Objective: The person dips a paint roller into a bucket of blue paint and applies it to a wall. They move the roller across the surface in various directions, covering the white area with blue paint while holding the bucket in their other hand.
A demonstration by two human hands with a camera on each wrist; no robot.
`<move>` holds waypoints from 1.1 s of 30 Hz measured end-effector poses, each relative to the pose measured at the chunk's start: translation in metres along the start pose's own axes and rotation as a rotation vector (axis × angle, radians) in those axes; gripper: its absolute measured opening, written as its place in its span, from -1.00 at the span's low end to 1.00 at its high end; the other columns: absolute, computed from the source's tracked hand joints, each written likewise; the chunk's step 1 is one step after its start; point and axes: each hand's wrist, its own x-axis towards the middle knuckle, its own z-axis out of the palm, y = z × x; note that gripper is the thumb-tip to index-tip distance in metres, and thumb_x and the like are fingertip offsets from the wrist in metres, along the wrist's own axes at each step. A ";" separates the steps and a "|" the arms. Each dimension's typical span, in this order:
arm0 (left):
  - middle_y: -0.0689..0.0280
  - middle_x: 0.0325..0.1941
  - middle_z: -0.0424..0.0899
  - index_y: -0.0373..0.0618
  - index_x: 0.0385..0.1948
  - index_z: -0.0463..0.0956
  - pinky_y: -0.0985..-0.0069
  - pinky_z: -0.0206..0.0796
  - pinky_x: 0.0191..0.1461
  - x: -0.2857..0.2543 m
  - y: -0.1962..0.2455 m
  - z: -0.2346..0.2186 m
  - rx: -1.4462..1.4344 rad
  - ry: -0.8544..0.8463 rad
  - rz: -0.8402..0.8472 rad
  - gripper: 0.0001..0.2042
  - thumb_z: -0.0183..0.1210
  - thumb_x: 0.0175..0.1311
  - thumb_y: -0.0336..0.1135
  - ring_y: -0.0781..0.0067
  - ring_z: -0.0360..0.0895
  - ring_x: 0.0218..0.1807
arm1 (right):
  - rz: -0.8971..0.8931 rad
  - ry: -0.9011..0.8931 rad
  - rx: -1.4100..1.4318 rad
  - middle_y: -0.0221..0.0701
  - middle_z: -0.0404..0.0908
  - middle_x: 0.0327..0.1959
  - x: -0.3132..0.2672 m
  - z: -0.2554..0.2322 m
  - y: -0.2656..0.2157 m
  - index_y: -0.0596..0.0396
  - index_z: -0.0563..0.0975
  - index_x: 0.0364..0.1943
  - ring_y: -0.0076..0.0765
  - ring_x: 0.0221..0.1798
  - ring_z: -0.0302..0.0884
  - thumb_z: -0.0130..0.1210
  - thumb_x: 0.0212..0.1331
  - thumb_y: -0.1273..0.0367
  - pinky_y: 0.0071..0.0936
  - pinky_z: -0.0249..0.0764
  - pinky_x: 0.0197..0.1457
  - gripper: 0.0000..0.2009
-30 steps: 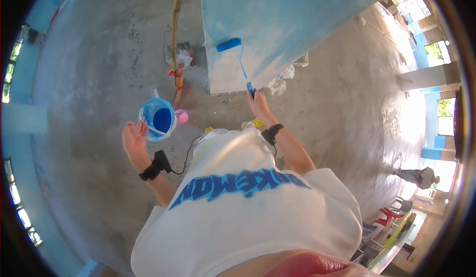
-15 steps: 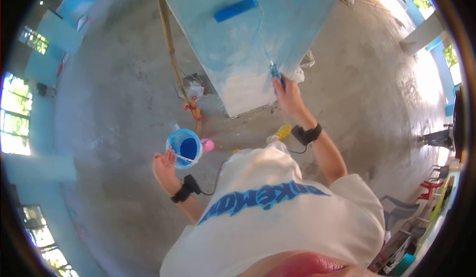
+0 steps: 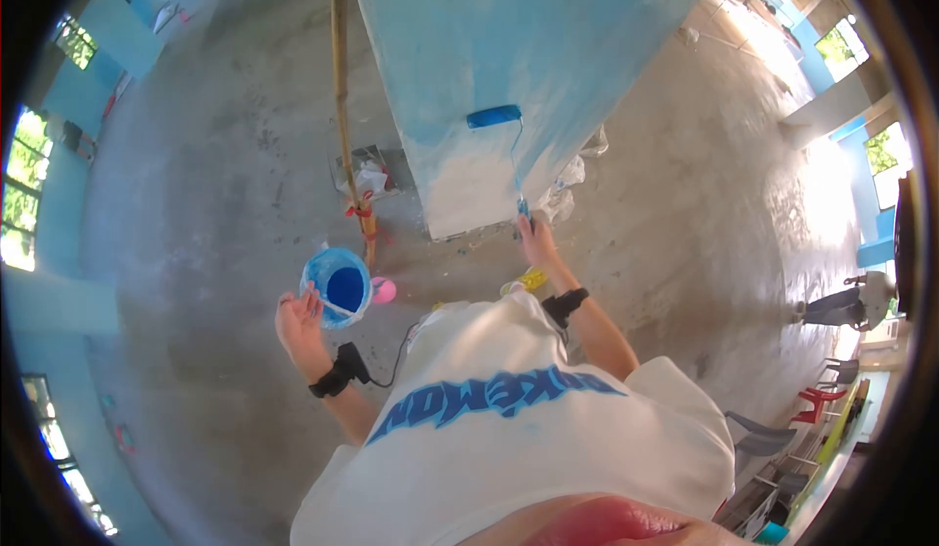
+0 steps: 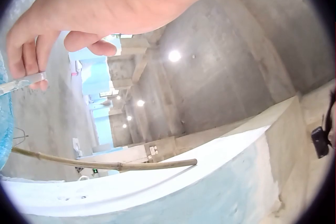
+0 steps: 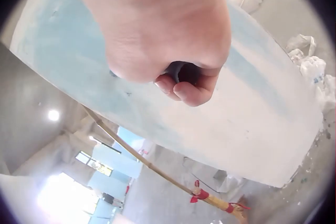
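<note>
My right hand (image 3: 538,243) grips the handle of a paint roller (image 3: 494,116); in the right wrist view its fingers (image 5: 197,92) curl round the dark handle end. The blue roller sleeve lies against a pillar (image 3: 509,47), painted light blue above and whiter toward its foot. My left hand (image 3: 301,329) holds a blue bucket (image 3: 364,270) of deep blue paint by its white handle. In the left wrist view, bent fingers (image 4: 31,64) hook that handle (image 4: 21,83), with the bucket's edge (image 4: 5,124) at the left border.
A bamboo pole (image 3: 340,77), tied with red strips near its foot, stands left of the pillar. Crumpled plastic (image 3: 562,194) lies at the pillar's right base. A pink ball-like object (image 3: 383,290) sits beside the bucket. Another person (image 3: 851,304) and chairs (image 3: 817,404) are at far right.
The roller went up the pillar, then came back down, the right arm reaching out and drawing in again. The left hand keeps hold of the bucket. The head view swung and partly returned.
</note>
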 end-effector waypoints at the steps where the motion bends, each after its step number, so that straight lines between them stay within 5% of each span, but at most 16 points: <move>1: -0.06 0.08 0.57 -0.02 -0.35 0.28 0.26 0.23 0.13 -0.003 0.000 0.003 0.026 0.023 0.013 -0.96 -0.11 0.24 -0.44 0.18 0.47 0.02 | -0.009 0.005 -0.009 -0.46 0.30 -0.71 0.000 -0.004 -0.016 0.16 0.41 -0.41 -0.49 -0.67 0.28 -0.16 0.42 0.02 -0.39 0.23 -0.61 -0.54; 4: -0.05 0.07 0.58 -0.03 -0.35 0.28 0.27 0.24 0.13 -0.004 -0.001 0.004 0.052 0.027 0.023 -0.99 -0.09 0.26 -0.41 0.18 0.47 0.02 | 0.193 -0.179 0.347 -0.53 0.25 -0.73 -0.008 -0.014 -0.058 0.09 0.36 -0.44 -0.57 -0.74 0.24 -0.19 0.43 0.00 -0.51 0.19 -0.70 -0.55; 6: -0.04 0.06 0.58 -0.03 -0.35 0.28 0.28 0.24 0.12 -0.009 0.002 0.007 0.059 0.014 0.018 -0.98 -0.07 0.27 -0.38 0.18 0.48 0.01 | 0.120 -0.154 0.496 -0.61 0.18 -0.74 0.002 -0.023 -0.086 0.04 0.33 -0.43 -0.67 -0.80 0.11 -0.16 0.43 0.01 -0.62 0.03 -0.79 -0.59; 12: -0.07 0.07 0.57 -0.03 -0.35 0.27 0.27 0.23 0.12 -0.007 0.001 0.011 0.001 0.101 -0.001 -0.95 -0.08 0.30 -0.34 0.17 0.47 0.01 | -0.052 -0.106 0.619 -0.62 0.16 -0.73 0.026 -0.051 -0.151 0.02 0.30 -0.43 -0.69 -0.78 0.08 -0.14 0.41 -0.02 -0.64 0.03 -0.77 -0.58; 16: -0.08 0.05 0.58 -0.04 -0.35 0.26 0.29 0.19 0.17 -0.006 0.001 0.008 -0.031 0.067 0.006 -0.95 -0.09 0.30 -0.34 0.17 0.46 0.04 | -0.016 -0.090 0.540 -0.59 0.21 -0.72 0.046 -0.049 -0.105 0.04 0.33 -0.44 -0.66 -0.76 0.15 -0.14 0.42 0.01 -0.61 0.07 -0.73 -0.58; 18: -0.08 0.04 0.58 -0.05 -0.34 0.26 0.30 0.17 0.18 -0.005 0.001 0.002 -0.070 0.030 -0.006 -0.95 -0.09 0.30 -0.34 0.17 0.45 0.06 | -0.121 -0.004 0.164 -0.53 0.32 -0.69 0.046 -0.038 -0.064 0.07 0.36 -0.38 -0.62 -0.73 0.25 -0.16 0.41 -0.03 -0.55 0.16 -0.70 -0.56; 20: -0.06 0.04 0.59 -0.04 -0.35 0.27 0.31 0.15 0.21 -0.005 -0.003 0.001 -0.009 -0.076 0.071 -0.96 -0.10 0.29 -0.35 0.18 0.44 0.08 | -0.126 0.024 0.102 -0.52 0.34 -0.69 0.039 -0.020 -0.024 0.08 0.38 -0.39 -0.61 -0.71 0.29 -0.15 0.40 -0.03 -0.54 0.18 -0.69 -0.55; 23: -0.05 0.05 0.59 -0.02 -0.38 0.27 0.31 0.16 0.19 -0.014 -0.001 0.014 -0.012 -0.004 0.066 -0.96 -0.12 0.28 -0.36 0.19 0.45 0.07 | -0.031 0.041 0.058 -0.53 0.32 -0.69 0.018 0.001 0.016 0.09 0.39 -0.43 -0.58 -0.70 0.31 -0.13 0.40 0.00 -0.50 0.21 -0.65 -0.56; 27: -0.03 0.05 0.59 -0.01 -0.41 0.26 0.32 0.17 0.16 0.000 0.000 0.008 0.006 -0.038 0.003 -0.93 -0.12 0.30 -0.36 0.21 0.45 0.06 | 0.204 -0.044 0.223 -0.55 0.29 -0.71 -0.001 0.005 0.012 0.10 0.40 -0.44 -0.58 -0.71 0.30 -0.13 0.41 0.01 -0.50 0.22 -0.64 -0.56; 33: -0.02 0.11 0.57 0.09 -0.42 0.25 0.32 0.16 0.15 0.015 0.002 0.004 0.053 -0.062 -0.065 -0.90 -0.12 0.36 -0.29 0.23 0.46 0.04 | 0.077 -0.116 0.442 -0.59 0.25 -0.74 0.011 -0.032 -0.063 0.04 0.36 -0.45 -0.66 -0.77 0.18 -0.15 0.41 -0.02 -0.63 0.10 -0.72 -0.56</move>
